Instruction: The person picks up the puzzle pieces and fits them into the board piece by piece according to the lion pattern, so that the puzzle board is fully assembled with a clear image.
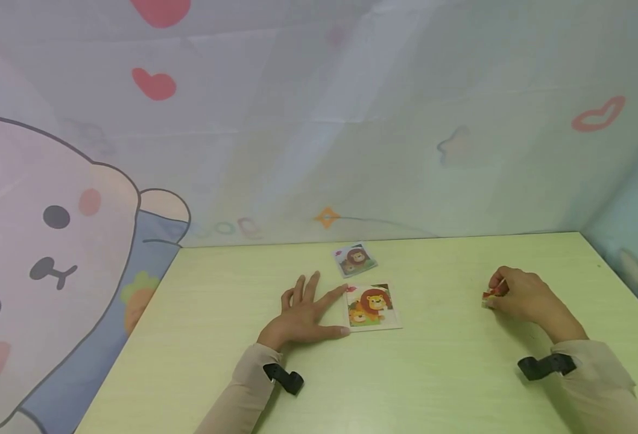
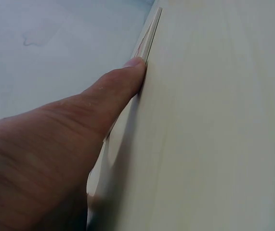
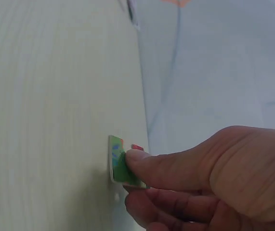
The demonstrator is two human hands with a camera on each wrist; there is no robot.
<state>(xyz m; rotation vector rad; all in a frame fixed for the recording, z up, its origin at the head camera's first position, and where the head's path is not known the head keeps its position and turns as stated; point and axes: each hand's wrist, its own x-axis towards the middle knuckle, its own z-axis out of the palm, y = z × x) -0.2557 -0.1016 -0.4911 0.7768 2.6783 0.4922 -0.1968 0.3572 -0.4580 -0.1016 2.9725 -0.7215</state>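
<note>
A square lion jigsaw puzzle (image 1: pixel 374 306) with a pale border lies on the table. Its lower right part shows a pale patch without picture. My left hand (image 1: pixel 303 318) lies beside it, fingers spread, with the index fingertip and thumb touching its left side. In the left wrist view the thumb (image 2: pixel 123 79) rests along the board's thin edge (image 2: pixel 151 36). Well to the right, my right hand (image 1: pixel 525 298) pinches a small puzzle piece (image 3: pixel 119 166), mostly green with some red, between thumb and fingers. Whether a second piece sits behind it, I cannot tell.
Just behind the puzzle lies a card (image 1: pixel 354 259) printed with a similar lion picture. The pale yellow table (image 1: pixel 438 374) ends at a printed cloth backdrop (image 1: pixel 275 150). Dark wrist straps (image 1: pixel 283 378) sit on both sleeves.
</note>
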